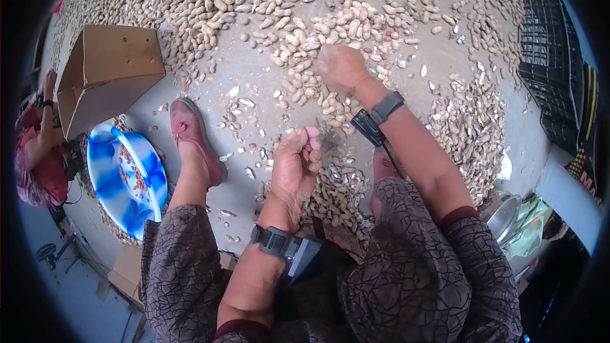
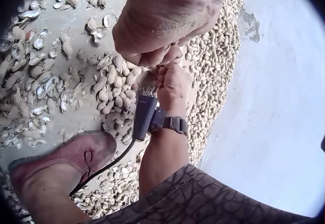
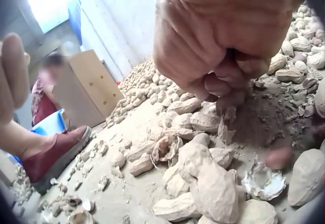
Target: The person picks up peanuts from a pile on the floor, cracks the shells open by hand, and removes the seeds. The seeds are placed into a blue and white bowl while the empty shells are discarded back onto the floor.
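Fingers curled, the right hand (image 1: 346,68) hangs low over unshelled peanuts (image 3: 208,181), right of the cardboard box (image 1: 124,57); whether it pinches one is hidden. The left hand (image 1: 295,168), also curled, is below and right of the box, contents unclear. Apparently mid-pick; lifting a pod calls for a fingertip pinch.

The head view looks steeply down from above the lap, taking in the floor (image 1: 146,103) broadly. The left wrist view peers closely past the left hand (image 1: 295,165) toward the right hand (image 1: 343,68). The right wrist view sits low beside peanuts (image 3: 210,181), facing the cardboard box (image 3: 94,89) that the head view shares.
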Demonstrator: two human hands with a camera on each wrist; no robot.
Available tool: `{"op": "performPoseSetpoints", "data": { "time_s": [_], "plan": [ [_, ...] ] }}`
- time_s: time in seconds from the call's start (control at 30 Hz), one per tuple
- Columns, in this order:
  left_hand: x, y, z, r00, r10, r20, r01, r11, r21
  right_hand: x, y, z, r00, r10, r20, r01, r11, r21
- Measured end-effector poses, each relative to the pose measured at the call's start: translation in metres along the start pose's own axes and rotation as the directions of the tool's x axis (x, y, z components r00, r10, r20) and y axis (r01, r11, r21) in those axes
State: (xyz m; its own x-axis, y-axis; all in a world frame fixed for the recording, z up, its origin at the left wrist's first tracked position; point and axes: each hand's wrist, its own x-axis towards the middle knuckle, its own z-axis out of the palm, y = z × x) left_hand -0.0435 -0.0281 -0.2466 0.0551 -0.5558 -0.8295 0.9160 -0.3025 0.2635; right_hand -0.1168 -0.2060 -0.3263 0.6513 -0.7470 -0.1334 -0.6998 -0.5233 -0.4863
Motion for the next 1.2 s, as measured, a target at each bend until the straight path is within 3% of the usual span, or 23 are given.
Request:
{"op": "performPoseSetpoints", "data": {
  "time_s": [0.03, 0.07, 0.1, 0.13, 0.2, 0.23, 0.27, 0.3, 0.33, 0.37, 0.4, 0.47, 0.57, 0.8, 0.87, 0.9, 0.93, 0.97, 1.0, 1.03, 1.07, 1.13, 1.2],
  "plan": [
    [0.000, 0.000, 0.000, 1.000, 0.002, -0.011, -0.002, 1.000, -0.001, 0.001, 0.009, -0.006, 1.000, -0.002, 0.002, 0.002, 1.000, 0.000],
    [0.000, 0.000, -0.001, 1.000, 0.001, -0.011, -0.001, 1.000, -0.002, 0.001, 0.019, -0.015, 0.966, 0.164, 0.198, -0.246, 0.813, 0.528],
    [0.000, 0.000, -0.001, 1.000, 0.002, -0.008, -0.002, 1.000, -0.005, 0.000, 0.027, -0.021, 0.879, 0.187, 0.439, -0.477, 0.325, 0.816],
    [0.001, 0.001, -0.001, 1.000, 0.003, -0.004, -0.003, 1.000, -0.008, -0.003, 0.032, -0.024, 0.878, 0.189, 0.439, -0.478, 0.325, 0.816],
    [0.002, 0.000, -0.001, 1.000, 0.005, 0.007, -0.005, 1.000, -0.009, -0.009, 0.037, -0.026, 0.916, 0.045, 0.400, -0.397, -0.062, 0.916],
    [0.002, -0.001, -0.001, 1.000, 0.008, 0.015, -0.008, 1.000, -0.010, -0.010, 0.031, -0.030, 0.915, 0.060, 0.399, -0.402, 0.033, 0.915],
    [0.002, -0.001, -0.001, 1.000, 0.007, 0.016, -0.007, 1.000, -0.008, -0.010, 0.028, -0.027, 0.915, 0.063, 0.398, -0.401, 0.032, 0.916],
    [0.001, -0.001, 0.000, 1.000, 0.000, 0.012, 0.001, 1.000, -0.011, -0.008, 0.023, -0.022, 0.944, 0.084, 0.319, -0.325, 0.404, 0.855],
    [0.001, 0.000, 0.001, 1.000, -0.007, 0.008, 0.007, 1.000, -0.015, -0.006, 0.018, -0.016, 0.969, 0.073, 0.237, -0.216, 0.718, 0.662],
    [0.001, -0.001, 0.001, 1.000, -0.007, 0.008, 0.007, 1.000, -0.013, 0.000, 0.013, -0.008, 0.988, 0.003, 0.155, -0.065, 0.916, 0.396],
    [0.001, -0.001, 0.001, 1.000, -0.009, 0.006, 0.009, 1.000, -0.013, -0.001, 0.008, -0.001, 0.988, 0.003, 0.155, -0.065, 0.915, 0.398],
    [0.000, 0.000, 0.000, 1.000, -0.010, 0.005, 0.010, 1.000, -0.011, -0.007, -0.007, 0.004, 0.990, -0.101, 0.096, 0.107, 0.992, -0.061],
    [-0.001, 0.000, 0.000, 1.000, 0.000, 0.007, 0.000, 1.000, -0.008, -0.005, -0.020, -0.002, 0.981, -0.093, 0.169, 0.120, 0.981, -0.153],
    [-0.001, -0.003, 0.002, 1.000, -0.005, 0.023, 0.005, 1.000, 0.010, -0.002, -0.027, -0.003, 0.967, -0.160, 0.197, 0.195, 0.966, -0.170],
    [-0.001, -0.003, 0.002, 1.000, -0.005, 0.016, 0.005, 1.000, 0.016, -0.002, -0.024, -0.002, 0.987, -0.060, 0.149, 0.076, 0.992, -0.103],
    [-0.001, -0.002, 0.003, 1.000, 0.006, 0.020, -0.006, 1.000, 0.009, 0.000, -0.017, -0.001, 0.986, -0.066, 0.150, 0.081, 0.992, -0.099],
    [-0.001, -0.001, 0.003, 1.000, 0.014, 0.024, -0.014, 1.000, 0.002, 0.002, -0.005, -0.002, 0.960, 0.059, 0.273, -0.152, 0.930, 0.334],
    [-0.002, -0.001, 0.002, 1.000, 0.014, 0.023, -0.014, 1.000, 0.001, 0.002, 0.005, -0.007, 0.895, 0.116, 0.430, -0.397, 0.644, 0.654],
    [-0.001, 0.001, 0.001, 1.000, 0.013, 0.025, -0.013, 1.000, -0.022, -0.003, 0.013, -0.011, 0.896, 0.119, 0.427, -0.397, 0.645, 0.653],
    [0.000, 0.002, 0.001, 0.999, 0.012, 0.029, -0.011, 0.999, -0.044, -0.009, 0.018, -0.017, 0.855, 0.046, 0.516, -0.497, 0.354, 0.792],
    [0.001, 0.003, 0.002, 0.999, 0.010, 0.035, -0.009, 0.999, -0.044, -0.015, 0.022, -0.022, 0.818, -0.058, 0.572, -0.572, 0.024, 0.820],
    [0.002, 0.003, 0.002, 1.000, 0.014, 0.008, -0.013, 0.997, -0.081, -0.025, 0.024, -0.023, 0.840, -0.114, 0.530, -0.533, -0.002, 0.846],
    [0.004, 0.002, 0.003, 1.000, 0.012, 0.012, -0.011, 0.997, -0.081, -0.034, 0.022, -0.024, 0.842, -0.200, 0.501, -0.531, -0.150, 0.834]
  ]
}}
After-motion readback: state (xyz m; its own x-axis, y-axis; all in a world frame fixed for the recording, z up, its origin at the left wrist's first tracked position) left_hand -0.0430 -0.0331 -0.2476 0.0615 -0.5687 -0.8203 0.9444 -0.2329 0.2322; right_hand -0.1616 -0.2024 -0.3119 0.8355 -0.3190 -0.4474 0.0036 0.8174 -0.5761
